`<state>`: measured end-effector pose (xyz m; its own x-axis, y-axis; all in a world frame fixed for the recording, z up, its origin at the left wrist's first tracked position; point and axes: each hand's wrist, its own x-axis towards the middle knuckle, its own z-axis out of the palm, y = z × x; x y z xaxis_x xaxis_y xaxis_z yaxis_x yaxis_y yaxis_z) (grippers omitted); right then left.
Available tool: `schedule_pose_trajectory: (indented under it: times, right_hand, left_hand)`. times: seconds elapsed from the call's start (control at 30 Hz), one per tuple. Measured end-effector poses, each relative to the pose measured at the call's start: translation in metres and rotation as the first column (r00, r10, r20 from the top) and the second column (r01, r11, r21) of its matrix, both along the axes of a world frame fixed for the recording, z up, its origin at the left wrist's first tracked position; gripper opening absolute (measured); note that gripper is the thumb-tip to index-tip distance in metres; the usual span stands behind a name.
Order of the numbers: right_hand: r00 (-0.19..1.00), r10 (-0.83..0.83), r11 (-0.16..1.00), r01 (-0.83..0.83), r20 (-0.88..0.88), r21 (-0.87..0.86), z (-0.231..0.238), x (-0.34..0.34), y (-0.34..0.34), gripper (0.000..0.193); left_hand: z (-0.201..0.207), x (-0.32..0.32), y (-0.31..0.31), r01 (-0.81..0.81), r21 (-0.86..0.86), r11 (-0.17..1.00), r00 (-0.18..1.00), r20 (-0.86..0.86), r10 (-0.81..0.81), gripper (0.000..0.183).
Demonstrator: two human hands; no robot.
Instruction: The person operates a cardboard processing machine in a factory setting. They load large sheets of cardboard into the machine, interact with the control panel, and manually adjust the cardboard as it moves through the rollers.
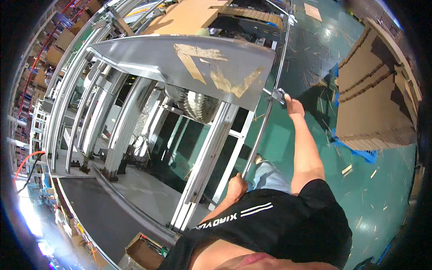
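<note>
A long, shiny metal rod (pixel 259 146) runs along the right side of a machine frame. My left hand (pixel 236 188) is closed around its near end, close to my body. Farther along, my right arm reaches out, and my right hand (pixel 294 107) grips a dark clamp (pixel 279 96) fitted on the rod. The thumb points up beside the clamp; the other fingers are mostly hidden. Just left of the clamp stands a wide grey metal plate (pixel 153 51) with torn brown tape (pixel 195 67) stuck on it. Below the plate a toothed metal roller (pixel 197 107) shows.
Stacked cardboard sheets (pixel 378 99) stand on a blue pallet (pixel 360 153) at the right. Cardboard scraps litter the green floor (pixel 342 202). Aluminium rails (pixel 209 157) fill the machine to the left. An open box (pixel 145 253) with tools sits at the lower left.
</note>
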<state>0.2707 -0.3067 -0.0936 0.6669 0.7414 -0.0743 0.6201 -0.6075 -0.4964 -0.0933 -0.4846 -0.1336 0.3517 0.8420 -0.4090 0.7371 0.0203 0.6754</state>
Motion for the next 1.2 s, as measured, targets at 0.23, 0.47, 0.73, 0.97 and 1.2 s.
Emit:
schedule_pose_trajectory:
  times: [0.23, 0.47, 0.73, 0.97, 1.2]
  right_hand:
    - [0.999, 0.029, 1.0, -0.029, 0.03, 0.001, 0.007, -0.005, -0.008, 0.077]
    - [0.992, 0.099, 0.989, -0.108, 0.084, 0.1, -0.027, 0.012, -0.01, 0.067]
    - [0.758, 0.533, 0.846, -0.457, -0.377, 0.276, -0.037, 0.046, -0.011, 0.036]
    - [0.523, 0.653, 0.7, -0.693, -0.549, 0.172, -0.049, 0.075, 0.006, 0.031]
    - [0.221, 0.41, 0.785, -0.579, -0.885, 0.219, -0.02, 0.09, 0.006, 0.034]
  left_hand:
    - [0.011, -0.001, 0.0, -0.036, -0.063, 0.997, 0.999, -0.023, 0.035, 0.027]
    - [0.018, 0.005, -0.002, -0.071, -0.099, 0.993, 0.995, -0.083, 0.063, 0.037]
    - [0.044, 0.016, -0.003, -0.195, -0.102, 0.975, 0.92, -0.365, 0.146, 0.044]
    - [0.044, 0.08, 0.023, -0.364, 0.123, 0.923, 0.694, -0.626, 0.357, 0.066]
    - [0.049, 0.137, 0.08, -0.252, 0.035, 0.967, 0.878, -0.411, 0.244, 0.06]
